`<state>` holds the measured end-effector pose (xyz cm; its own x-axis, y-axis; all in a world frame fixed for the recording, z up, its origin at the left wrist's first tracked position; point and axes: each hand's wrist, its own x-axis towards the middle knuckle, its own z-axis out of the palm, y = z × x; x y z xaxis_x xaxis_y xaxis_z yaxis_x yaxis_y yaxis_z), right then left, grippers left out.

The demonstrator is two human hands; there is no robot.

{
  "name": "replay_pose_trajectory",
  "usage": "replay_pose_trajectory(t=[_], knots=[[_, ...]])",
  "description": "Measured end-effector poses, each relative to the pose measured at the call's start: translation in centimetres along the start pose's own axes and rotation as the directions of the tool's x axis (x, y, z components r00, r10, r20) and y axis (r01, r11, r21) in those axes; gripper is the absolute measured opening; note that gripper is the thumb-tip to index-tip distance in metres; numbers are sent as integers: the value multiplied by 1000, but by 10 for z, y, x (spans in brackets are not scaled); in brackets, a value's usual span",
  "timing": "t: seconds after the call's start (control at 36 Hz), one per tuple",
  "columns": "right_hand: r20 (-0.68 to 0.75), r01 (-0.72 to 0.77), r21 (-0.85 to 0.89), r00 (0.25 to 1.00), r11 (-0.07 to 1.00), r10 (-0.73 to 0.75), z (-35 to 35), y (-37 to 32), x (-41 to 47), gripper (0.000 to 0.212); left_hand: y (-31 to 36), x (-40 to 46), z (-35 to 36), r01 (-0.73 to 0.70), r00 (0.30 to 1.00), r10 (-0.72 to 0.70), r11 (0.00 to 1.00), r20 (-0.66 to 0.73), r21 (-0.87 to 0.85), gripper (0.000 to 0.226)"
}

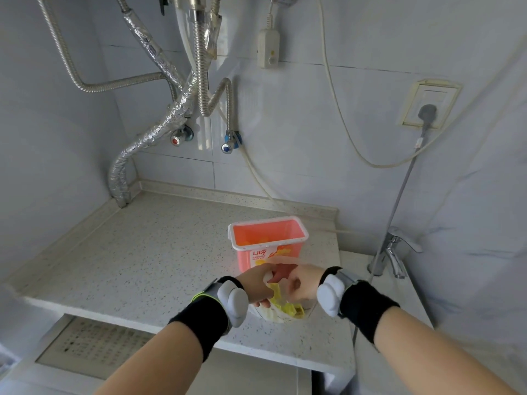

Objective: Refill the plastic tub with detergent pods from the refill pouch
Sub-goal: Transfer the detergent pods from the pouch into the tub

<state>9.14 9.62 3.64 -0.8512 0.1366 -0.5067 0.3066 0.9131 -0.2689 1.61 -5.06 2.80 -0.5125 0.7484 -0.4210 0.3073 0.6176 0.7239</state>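
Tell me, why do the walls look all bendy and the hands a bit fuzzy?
Head view: the wide-angle lens bows the wall tiles toward the edges; the left hand and right hand, both gripping the refill pouch before the pink tub, look soft, likely blurred by motion; the light is even daylight with little glare.

I'm seeing one pink tub [268, 242], one refill pouch [281, 307], two hands, two wall valves, one faucet [395, 252].

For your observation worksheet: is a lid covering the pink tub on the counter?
No, the pink tub stands open-topped on the counter, its inside visible, behind the pouch.
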Motion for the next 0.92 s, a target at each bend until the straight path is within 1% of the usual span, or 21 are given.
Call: replay_pose_trajectory(t=[0.03,0.08,0.14,0.22,0.25,0.36,0.42,0.44,0.5,0.56,0.58,0.61,0.67,0.75,0.83,0.92], knots=[[43,-23,-54,999,998,26,6,2,6,16,0,0,0,-1,1000,1,1000,0,3,65],[108,-43,-96,993,994,53,12,4,10,38,0,0,0,-6,1000,6,1000,2,6,64],[133,-43,-88,990,995,55,13,2,11,45,0,-1,0,-6,1000,6,1000,2,0,63],[128,-79,-68,988,995,87,17,0,10,45,0,-1,1,-5,1000,5,1000,2,16,63],[129,-71,-44,989,996,76,18,-1,10,44,0,-1,1,-4,1000,4,1000,3,21,63],[141,-54,-50,988,997,61,19,-5,5,40,-1,-1,1,2,1000,-2,1000,5,10,64],[131,-39,-48,990,998,45,16,-6,2,36,-3,-1,1,3,1000,-3,1000,3,8,65],[118,-38,-36,992,999,42,15,-5,0,30,-4,-1,1,4,1000,-4,1000,2,7,65],[46,-9,13,999,1000,8,7,-6,-7,14,-5,-1,0,11,1000,-11,1000,0,4,65],[-15,29,123,1000,992,-27,-5,-6,-14,14,-7,1,-1,21,1000,-21,1000,-3,2,64],[-21,45,199,999,979,-42,-14,-5,-16,11,-8,1,-2,26,1000,-26,1000,-3,0,64],[-23,64,275,998,959,-60,-21,-5,-19,5,-8,1,-1,29,1000,-29,1000,-3,2,64],[-67,99,376,995,921,-80,-41,-5,-23,3,-9,2,-1,28,1000,-28,1000,-3,11,64],[-251,159,441,967,883,-49,-70,-6,-19,15,-9,4,-1,34,999,-35,999,3,6,64],[-404,184,474,914,861,27,-91,-6,-6,15,-10,4,-2,45,999,-45,999,10,-7,64],[-480,117,393,872,912,95,-102,-7,9,19,-11,4,-3,54,999,-54,998,6,-10,65]])
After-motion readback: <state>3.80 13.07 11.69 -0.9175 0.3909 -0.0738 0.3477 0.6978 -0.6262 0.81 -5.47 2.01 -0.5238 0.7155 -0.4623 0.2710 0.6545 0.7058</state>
